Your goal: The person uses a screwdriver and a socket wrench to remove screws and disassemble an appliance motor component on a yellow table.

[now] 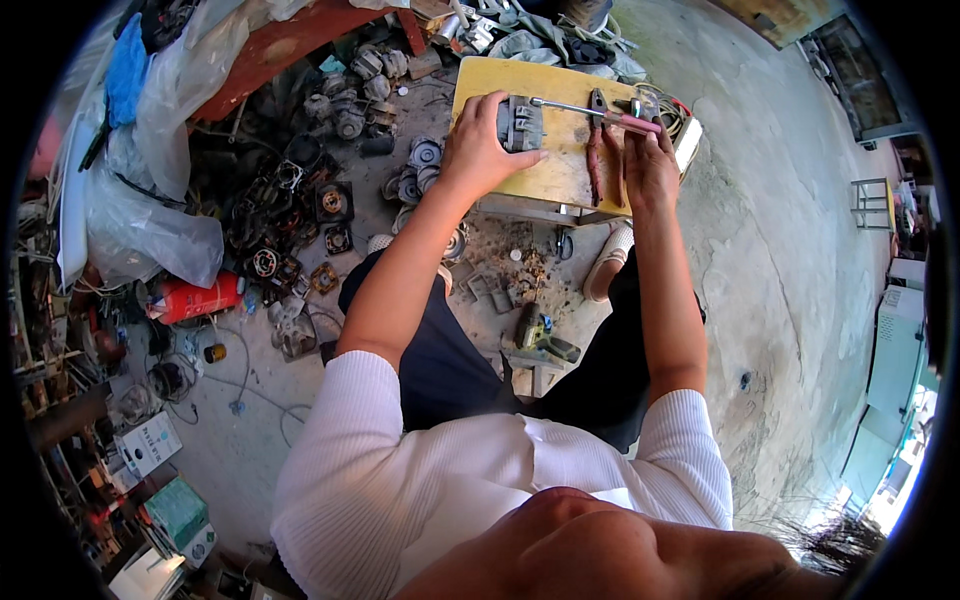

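On a small yellow-topped table (565, 170), my left hand (480, 150) grips a grey metal block-shaped part (523, 125) from its left side, thumb along the near edge and fingers at the far edge. My right hand (652, 172) holds a screwdriver (633, 122) by its pinkish-red handle. Its long shaft points left, with the tip close to the top of the part; I cannot tell whether they touch. Between the hands lie pliers (596, 160) with dark red handles. Another reddish-handled tool (615, 165) sits beside them, partly behind my right hand.
Small motor parts and scrap (350, 110) are heaped on the floor left of the table. Below the table are a green-and-black power drill (545, 335), scissors (564, 243) and loose debris. Coiled cable (672, 108) hangs at the table's right. A red cylinder (197, 297) lies further left.
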The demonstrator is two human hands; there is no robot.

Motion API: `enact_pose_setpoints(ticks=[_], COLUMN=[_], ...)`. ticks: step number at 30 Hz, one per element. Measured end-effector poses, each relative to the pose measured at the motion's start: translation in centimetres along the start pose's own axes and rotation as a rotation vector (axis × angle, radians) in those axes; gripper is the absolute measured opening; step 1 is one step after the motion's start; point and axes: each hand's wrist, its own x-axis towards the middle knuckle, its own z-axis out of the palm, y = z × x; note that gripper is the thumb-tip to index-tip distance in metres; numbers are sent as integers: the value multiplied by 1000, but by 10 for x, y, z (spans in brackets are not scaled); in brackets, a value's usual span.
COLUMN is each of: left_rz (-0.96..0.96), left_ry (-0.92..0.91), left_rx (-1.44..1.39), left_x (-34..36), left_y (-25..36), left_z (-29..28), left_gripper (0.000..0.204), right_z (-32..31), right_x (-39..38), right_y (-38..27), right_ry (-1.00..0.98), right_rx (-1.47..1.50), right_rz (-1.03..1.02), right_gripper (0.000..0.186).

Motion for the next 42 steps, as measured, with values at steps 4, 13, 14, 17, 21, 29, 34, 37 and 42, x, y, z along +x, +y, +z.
enact_pose_setpoints(ticks=[4,13,14,17,21,29,34,37,42], left_rz=[7,12,9,6,26,-10,5,8,-4], left_ry=[13,0,1,-6,8,-11,-20,-14,-22], left_rx=[-4,30,32,30,30,4,9,15,25], left_x=[0,0,-1,-1,1,-1,2,1,0], left_y=[-2,0,-1,-1,-1,1,-1,-1,0], left_z=[0,-1,-2,0,3,-2,0,0,-2], left_gripper=[91,92,92,93,93,92,95,93,96], right_z=[25,5,15,28,-9,20,9,8,19], right_x=[-20,-3,-10,-18,8,-14,-6,-3,-11], right_y=[-13,-2,-5,-9,6,-10,-6,-4,-14], right_ry=[110,-38,24,107,-34,102,6,-26,106], right_rx=[-7,96,64,3,13,-54,15,81,-34], right_rz=[27,29,36,28,-53,45,-18,3,99], right_gripper=[47,38,37,41,48,49,49,48,44])
